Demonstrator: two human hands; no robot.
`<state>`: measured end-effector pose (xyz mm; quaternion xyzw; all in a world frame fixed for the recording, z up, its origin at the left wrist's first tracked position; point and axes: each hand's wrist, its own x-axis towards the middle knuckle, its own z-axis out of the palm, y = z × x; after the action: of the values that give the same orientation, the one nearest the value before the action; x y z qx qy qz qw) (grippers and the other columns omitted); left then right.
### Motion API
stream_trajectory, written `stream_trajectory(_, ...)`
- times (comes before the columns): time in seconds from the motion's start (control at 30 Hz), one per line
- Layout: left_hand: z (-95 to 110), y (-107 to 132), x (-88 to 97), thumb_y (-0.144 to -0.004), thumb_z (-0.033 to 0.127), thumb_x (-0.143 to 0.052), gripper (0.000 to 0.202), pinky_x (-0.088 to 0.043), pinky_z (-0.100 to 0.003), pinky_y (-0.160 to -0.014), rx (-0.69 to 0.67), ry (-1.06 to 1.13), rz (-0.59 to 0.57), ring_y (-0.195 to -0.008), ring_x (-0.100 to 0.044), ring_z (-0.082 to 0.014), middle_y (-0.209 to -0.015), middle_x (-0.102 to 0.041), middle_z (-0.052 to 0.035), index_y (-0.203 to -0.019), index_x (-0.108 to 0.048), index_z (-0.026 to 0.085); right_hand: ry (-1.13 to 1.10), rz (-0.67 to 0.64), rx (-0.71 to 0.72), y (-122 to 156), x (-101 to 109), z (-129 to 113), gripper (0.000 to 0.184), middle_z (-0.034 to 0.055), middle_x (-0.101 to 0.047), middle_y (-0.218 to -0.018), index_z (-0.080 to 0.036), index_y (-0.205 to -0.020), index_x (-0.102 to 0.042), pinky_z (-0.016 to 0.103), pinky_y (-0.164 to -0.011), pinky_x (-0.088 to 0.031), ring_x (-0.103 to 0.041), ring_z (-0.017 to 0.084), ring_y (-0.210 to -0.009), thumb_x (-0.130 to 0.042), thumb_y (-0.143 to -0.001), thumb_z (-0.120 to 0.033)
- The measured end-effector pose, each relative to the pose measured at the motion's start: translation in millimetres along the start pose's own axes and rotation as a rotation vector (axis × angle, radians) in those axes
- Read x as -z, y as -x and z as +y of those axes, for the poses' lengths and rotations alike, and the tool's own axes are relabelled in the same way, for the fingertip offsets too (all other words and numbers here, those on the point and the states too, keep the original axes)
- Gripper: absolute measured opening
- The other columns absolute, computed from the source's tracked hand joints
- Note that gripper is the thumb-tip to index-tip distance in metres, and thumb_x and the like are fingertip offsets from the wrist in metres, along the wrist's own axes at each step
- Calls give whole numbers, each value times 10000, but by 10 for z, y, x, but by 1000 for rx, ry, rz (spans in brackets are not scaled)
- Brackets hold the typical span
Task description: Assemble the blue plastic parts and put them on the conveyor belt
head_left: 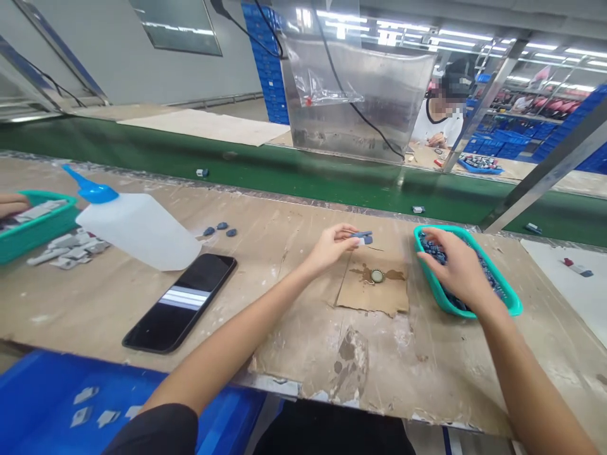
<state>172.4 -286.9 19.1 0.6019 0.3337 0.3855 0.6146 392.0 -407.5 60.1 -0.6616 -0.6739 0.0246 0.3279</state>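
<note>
My left hand (332,245) pinches a small grey and blue part (364,237) above a piece of brown cardboard (374,291). A bottle cap with a glue puddle (377,275) sits on that cardboard. My right hand (455,265) reaches into a teal tray (509,303) filled with several small dark blue parts (434,249); its fingers curl down among them, and what they hold is hidden.
A white squeeze bottle with a blue nozzle (137,227) lies on the worn table beside a black phone (183,300). Another teal tray (35,227) and grey parts (71,249) are at left, with another person's hand (12,203). A green conveyor belt (294,174) runs behind. A blue bin (47,398) sits below.
</note>
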Motion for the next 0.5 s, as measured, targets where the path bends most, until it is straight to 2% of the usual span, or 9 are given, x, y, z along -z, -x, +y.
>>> stream_trajectory(0.07,-47,-235,167,-696,222,-627,249,-487,-251,-702,24,-104,86,-695,-604,-111,-844,-649,-55,-920,-570,131,154,-66,-27,73,123,224,286,93,-630,-981,-198,-986,-582,415,-782,-464,-579,268,-903,-521,-736,-324)
stream_trajectory(0.13,-90,-511,329,-723,190,-585,224,-485,-245,-688,44,-261,161,-681,-600,-111,-811,-647,-50,-937,-574,127,216,-159,-82,141,162,387,278,87,-646,-911,-191,-938,-617,379,-693,-488,-600,257,-811,-525,-707,-316)
stream_trajectory(0.27,-98,-1061,558,-657,127,-622,177,-470,-243,-663,28,-496,247,-651,-584,-134,-666,-617,-9,-833,-616,144,222,-127,-180,211,100,494,324,62,-664,-834,-190,-951,-644,353,-618,-490,-594,227,-694,-526,-667,-290)
stream_trajectory(0.37,-60,-1353,611,-646,114,-626,169,-457,-248,-668,14,-610,303,-651,-577,-143,-649,-608,-5,-811,-626,151,113,-88,-218,238,82,531,293,34,-680,-789,-219,-906,-666,350,-612,-501,-585,206,-625,-535,-668,-331)
stream_trajectory(0.5,-46,-1546,572,-684,118,-599,184,-447,-239,-697,-5,-715,352,-701,-574,-143,-716,-623,-29,-865,-617,143,-32,-76,-239,306,76,682,266,25,-690,-870,-253,-848,-678,351,-674,-536,-627,220,-701,-546,-672,-402)
